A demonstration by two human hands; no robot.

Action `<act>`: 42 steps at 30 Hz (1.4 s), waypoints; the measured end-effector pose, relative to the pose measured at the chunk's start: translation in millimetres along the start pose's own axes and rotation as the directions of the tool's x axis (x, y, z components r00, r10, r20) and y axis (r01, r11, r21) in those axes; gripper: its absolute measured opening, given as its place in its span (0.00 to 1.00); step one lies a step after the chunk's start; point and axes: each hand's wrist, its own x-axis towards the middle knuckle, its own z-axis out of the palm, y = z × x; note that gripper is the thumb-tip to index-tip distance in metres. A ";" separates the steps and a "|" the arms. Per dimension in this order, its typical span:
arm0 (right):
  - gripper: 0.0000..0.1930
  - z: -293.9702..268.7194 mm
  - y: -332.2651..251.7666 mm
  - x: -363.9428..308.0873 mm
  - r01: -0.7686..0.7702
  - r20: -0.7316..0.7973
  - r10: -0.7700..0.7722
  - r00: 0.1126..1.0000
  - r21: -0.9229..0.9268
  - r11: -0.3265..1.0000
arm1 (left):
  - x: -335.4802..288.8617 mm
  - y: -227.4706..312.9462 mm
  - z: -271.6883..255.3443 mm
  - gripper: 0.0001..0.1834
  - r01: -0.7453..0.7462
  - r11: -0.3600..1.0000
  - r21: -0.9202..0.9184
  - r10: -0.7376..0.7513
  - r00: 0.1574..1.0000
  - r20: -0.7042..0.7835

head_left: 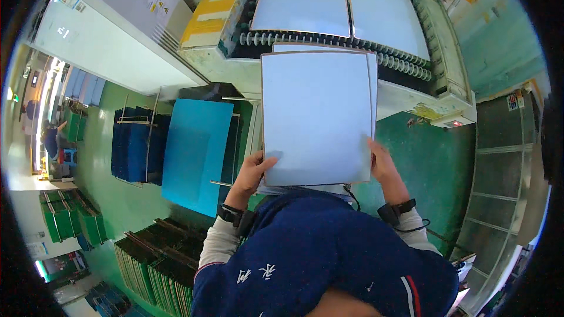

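A white rectangular panel [317,117] with a thin brownish edge is in front of me, between my two hands. My left hand [257,170] is closed on its lower left edge, thumb on the top face. On the opposite side, my right hand [382,163] grips near the lower right edge. A second white panel [373,76] shows beneath, jutting out at the far and right sides; whether my hands hold it too I cannot tell. Beyond them, more white panels [302,3] lie on a roller conveyor [405,67] with ribbed rollers.
The conveyor's pale frame [235,70] has yellow stripes at its left. A blue board [197,152] leans on a rack to my left, beside dark blue panels [130,149]. Green-edged panels [158,270] stand stacked at lower left. A metal-framed screen [493,182] stands at right.
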 end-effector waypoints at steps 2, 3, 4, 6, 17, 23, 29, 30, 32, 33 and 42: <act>0.20 17.7 -9.0 -22.4 -0.053 0.018 0.053 0.998 -0.017 0.998 | -1.8 1.7 2.1 0.17 -0.010 1.000 0.006 0.010 1.000 -0.014; 0.23 20.7 -10.6 -30.0 -0.079 0.026 0.079 0.997 -0.026 0.997 | -2.6 3.7 3.8 0.17 -0.015 1.000 0.008 0.015 1.000 -0.020; 0.24 14.5 -8.2 -32.0 -0.089 0.090 0.091 0.992 -0.024 0.996 | -2.3 5.0 6.0 0.16 -0.027 1.000 -0.004 0.027 0.999 -0.040; 0.26 0.2 -3.2 -34.7 -0.112 0.215 0.113 0.970 -0.018 0.994 | -1.8 6.9 11.9 0.15 -0.049 0.998 -0.026 0.047 0.996 -0.078; 0.19 -1.2 -0.1 -21.1 -0.033 0.071 0.016 0.997 0.248 0.968 | 5.1 3.4 1.6 0.16 -0.022 0.989 0.145 0.019 1.000 0.022; 0.18 18.4 -17.5 -17.9 0.027 0.020 -0.029 0.999 0.119 0.993 | -5.2 39.7 8.8 0.16 -0.101 0.994 0.045 0.103 0.994 -0.046; 0.18 8.1 -32.1 -13.3 0.087 -0.086 -0.073 0.994 0.177 0.980 | 0.2 46.9 -2.0 0.10 -0.174 0.983 -0.055 0.165 0.976 -0.145; 0.18 -0.8 -33.4 -10.1 0.101 -0.140 -0.077 0.987 0.173 0.980 | 1.6 48.3 -3.1 0.09 -0.187 0.980 -0.075 0.173 0.972 -0.160; 0.17 -12.2 -42.1 -11.0 0.140 -0.119 -0.115 0.986 0.232 0.963 | 5.5 49.8 -7.0 0.06 -0.210 0.972 -0.105 0.190 0.966 -0.175; 0.17 -16.5 -46.9 -12.0 0.159 -0.110 -0.134 0.985 0.261 0.952 | 8.6 50.0 -10.1 0.06 -0.221 0.968 -0.117 0.199 0.964 -0.174; 0.15 -65.3 -83.1 -23.3 0.356 -0.331 -0.225 0.917 0.418 0.836 | 28.4 70.7 -18.6 0.08 -0.260 0.925 -0.278 0.209 0.957 -0.201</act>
